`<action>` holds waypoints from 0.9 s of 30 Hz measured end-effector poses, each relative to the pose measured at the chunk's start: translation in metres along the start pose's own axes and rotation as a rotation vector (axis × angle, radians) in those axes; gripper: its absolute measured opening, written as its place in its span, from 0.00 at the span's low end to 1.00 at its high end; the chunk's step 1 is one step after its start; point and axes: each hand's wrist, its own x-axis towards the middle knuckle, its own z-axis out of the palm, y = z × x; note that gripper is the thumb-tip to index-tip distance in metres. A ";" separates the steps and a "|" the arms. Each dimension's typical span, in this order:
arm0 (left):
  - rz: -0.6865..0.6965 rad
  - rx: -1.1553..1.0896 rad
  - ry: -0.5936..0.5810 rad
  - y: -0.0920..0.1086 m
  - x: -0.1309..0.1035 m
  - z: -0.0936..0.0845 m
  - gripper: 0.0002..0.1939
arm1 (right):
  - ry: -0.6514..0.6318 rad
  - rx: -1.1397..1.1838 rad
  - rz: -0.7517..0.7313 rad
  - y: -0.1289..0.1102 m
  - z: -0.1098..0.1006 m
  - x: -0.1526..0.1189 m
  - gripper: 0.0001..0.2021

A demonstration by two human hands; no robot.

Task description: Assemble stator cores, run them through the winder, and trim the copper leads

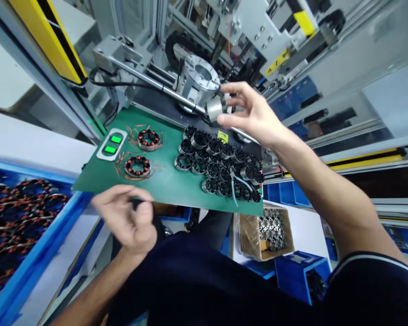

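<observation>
My right hand (248, 111) is raised in front of the machine fixture, its thumb and fingers closed about a silvery stator core (215, 109). The far side of that core is partly hidden by my fingers. Low over the near left edge of the green work mat (170, 190) is my left hand (127, 217), blurred, with loosely curled fingers, the thumb apart and nothing visible in it. Beyond it lie two copper-wound stators (138, 167) with loose wire ends. Several unwound stator cores (213, 170) stand grouped on the right of the mat, with pale-handled cutters (236, 185) lying on them.
A round metal fixture (201, 74) and a guide rod (149, 81) stand behind the mat. A panel with two green buttons (113, 145) sits at left. Wound stators fill a blue bin (54, 231). A cardboard box (248, 237) at lower right holds metal rings.
</observation>
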 end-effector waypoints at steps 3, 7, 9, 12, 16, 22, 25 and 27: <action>0.095 0.107 0.251 -0.057 0.035 -0.011 0.24 | 0.174 -0.351 -0.178 0.013 -0.018 0.081 0.30; -0.013 0.210 0.170 -0.105 0.078 -0.031 0.25 | 0.215 -0.655 -0.182 0.025 -0.024 0.157 0.29; -0.037 0.272 0.123 -0.115 0.083 -0.036 0.30 | 0.172 -0.740 -0.156 0.027 -0.027 0.176 0.30; -0.010 0.328 0.119 -0.118 0.078 -0.035 0.34 | 0.083 -0.799 -0.140 0.026 -0.038 0.189 0.30; 0.075 0.285 0.172 -0.120 0.071 -0.033 0.33 | -0.037 -0.826 -0.131 0.021 -0.052 0.201 0.30; 0.087 0.341 0.159 -0.120 0.070 -0.034 0.29 | -0.163 -0.888 -0.031 0.010 -0.056 0.215 0.29; 0.021 0.372 0.172 -0.118 0.068 -0.033 0.28 | -0.192 -0.904 -0.008 0.004 -0.056 0.218 0.29; -0.008 0.392 0.172 -0.116 0.067 -0.033 0.27 | -0.209 -0.921 0.027 -0.004 -0.058 0.219 0.30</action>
